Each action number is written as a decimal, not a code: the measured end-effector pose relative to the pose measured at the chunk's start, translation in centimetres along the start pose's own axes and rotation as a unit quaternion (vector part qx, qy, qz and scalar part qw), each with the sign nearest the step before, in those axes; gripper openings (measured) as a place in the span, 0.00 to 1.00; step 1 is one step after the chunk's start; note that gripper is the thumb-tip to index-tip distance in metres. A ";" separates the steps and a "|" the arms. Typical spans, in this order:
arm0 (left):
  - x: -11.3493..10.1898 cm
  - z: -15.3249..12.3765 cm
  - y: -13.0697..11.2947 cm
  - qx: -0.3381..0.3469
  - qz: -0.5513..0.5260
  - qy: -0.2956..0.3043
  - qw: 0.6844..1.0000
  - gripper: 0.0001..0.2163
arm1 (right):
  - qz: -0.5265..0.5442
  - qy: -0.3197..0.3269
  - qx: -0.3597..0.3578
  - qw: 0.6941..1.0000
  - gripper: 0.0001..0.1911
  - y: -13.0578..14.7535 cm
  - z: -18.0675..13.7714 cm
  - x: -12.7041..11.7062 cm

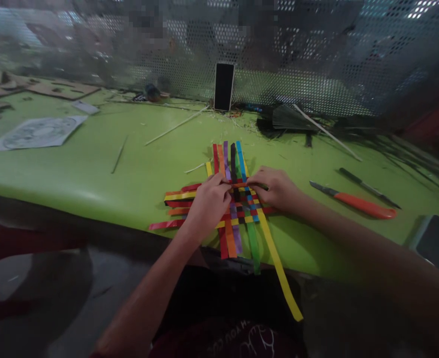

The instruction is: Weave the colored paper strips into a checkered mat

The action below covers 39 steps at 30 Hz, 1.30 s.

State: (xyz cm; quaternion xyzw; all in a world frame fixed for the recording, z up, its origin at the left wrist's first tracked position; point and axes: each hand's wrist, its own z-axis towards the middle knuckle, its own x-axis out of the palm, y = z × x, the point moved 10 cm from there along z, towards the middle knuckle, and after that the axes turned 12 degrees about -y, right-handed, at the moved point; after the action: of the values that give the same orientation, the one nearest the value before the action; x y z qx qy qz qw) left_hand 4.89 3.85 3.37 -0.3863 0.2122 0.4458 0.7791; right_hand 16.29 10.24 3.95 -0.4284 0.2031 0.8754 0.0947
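A mat of woven coloured paper strips lies on the green table near its front edge. Red, orange, purple, black, blue, green and yellow strips stick out on all sides, and one long yellow strip hangs over the edge toward me. My left hand rests on the left part of the weave, fingers curled and pinching a strip near the centre. My right hand lies on the right part, fingers closed on strips at the top of the weave. The fingertips of both hands almost meet.
An orange-handled utility knife and a dark pen-like tool lie to the right. A phone stands against the perforated metal screen at the back. A printed sheet, thin sticks, dark strips and a dark object are also there.
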 end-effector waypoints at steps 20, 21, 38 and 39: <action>1.0 -0.2 -0.4 0.040 0.063 0.025 0.997 0.15 | 0.079 -0.013 0.101 0.992 0.09 -2.1 0.0 -0.4; 1.0 -0.2 -0.3 0.039 0.065 0.023 0.997 0.15 | 0.092 -0.022 0.111 0.989 0.09 -2.3 0.0 -0.6; 0.4 -1.8 -6.9 0.215 0.107 0.093 0.966 0.09 | 0.019 -0.004 0.034 0.999 0.11 -0.6 0.3 -0.9; 0.3 -2.1 -7.8 0.230 0.110 0.103 0.962 0.08 | 0.017 -0.002 0.032 0.999 0.12 -0.5 0.4 -0.9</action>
State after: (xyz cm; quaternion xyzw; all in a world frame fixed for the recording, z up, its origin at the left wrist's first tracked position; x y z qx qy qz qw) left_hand 11.77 -0.02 5.08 -0.2151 0.4289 0.4257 0.7672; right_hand 16.73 10.86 4.68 -0.4195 0.2382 0.8708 0.0944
